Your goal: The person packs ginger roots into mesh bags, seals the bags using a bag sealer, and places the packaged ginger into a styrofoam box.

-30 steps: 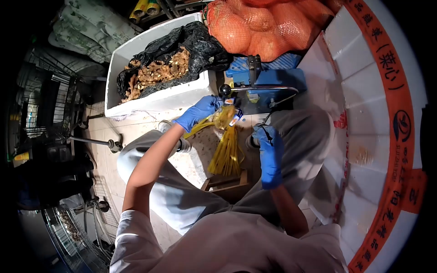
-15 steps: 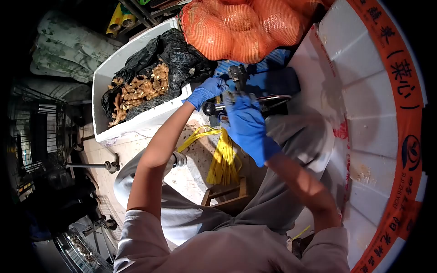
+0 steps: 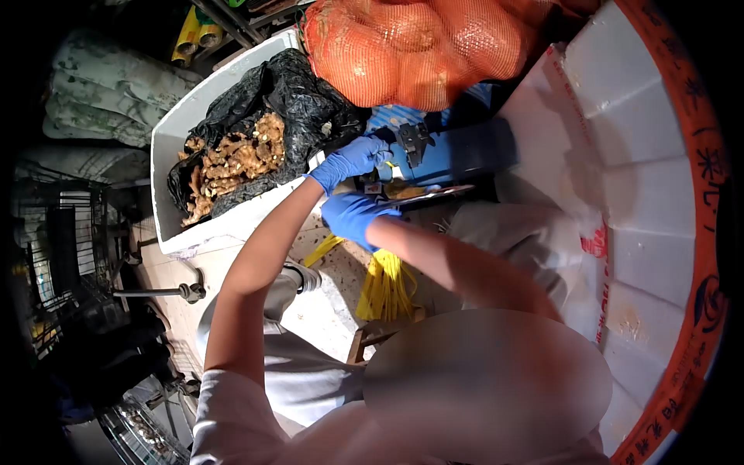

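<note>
My left hand (image 3: 353,161), in a blue glove, has its fingers drawn together beside a black clamp-like part (image 3: 416,143). A small yellow bit shows near its fingertips, but what they hold is hidden. Just below it, my right hand (image 3: 353,217), also blue-gloved, lies at the near left end of the same device; its fingers are mostly out of sight. The clamp-like part sits over a blue boxy object (image 3: 473,151). Beneath my right hand hangs a bunch of yellow plastic strips (image 3: 386,287).
At the left, a white foam box (image 3: 194,236) holds ginger (image 3: 240,159) on black plastic (image 3: 310,101). Orange net sacks (image 3: 411,54) of round produce lie at the back. A large white foam box (image 3: 628,186) with orange tape stands at the right. A wooden stool (image 3: 356,345) is below.
My right hand has left the black clamp-like part and moved left and toward me, below my left hand. The clamp-like part looks tipped to the right. My left hand has barely moved.
</note>
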Action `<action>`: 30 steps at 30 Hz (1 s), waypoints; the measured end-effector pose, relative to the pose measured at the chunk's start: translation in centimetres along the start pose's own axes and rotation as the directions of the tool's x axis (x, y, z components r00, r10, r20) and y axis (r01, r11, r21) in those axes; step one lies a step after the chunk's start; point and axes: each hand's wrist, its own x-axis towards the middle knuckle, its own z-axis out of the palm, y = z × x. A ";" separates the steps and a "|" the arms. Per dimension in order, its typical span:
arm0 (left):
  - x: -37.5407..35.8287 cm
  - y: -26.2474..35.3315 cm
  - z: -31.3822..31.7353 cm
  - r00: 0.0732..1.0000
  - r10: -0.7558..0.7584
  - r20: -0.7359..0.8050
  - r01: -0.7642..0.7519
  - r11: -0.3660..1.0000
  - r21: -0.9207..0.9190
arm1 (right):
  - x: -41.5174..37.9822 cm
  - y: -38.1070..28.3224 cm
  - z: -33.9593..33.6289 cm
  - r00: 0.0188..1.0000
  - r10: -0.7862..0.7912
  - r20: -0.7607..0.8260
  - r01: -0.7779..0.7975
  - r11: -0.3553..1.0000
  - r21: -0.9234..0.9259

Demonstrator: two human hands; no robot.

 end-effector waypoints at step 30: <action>-1.0 -0.2 3.6 0.902 -0.432 0.018 0.277 0.545 -0.791 | -12.7 3.7 -6.9 0.826 -0.126 -0.549 0.148 0.989 -0.004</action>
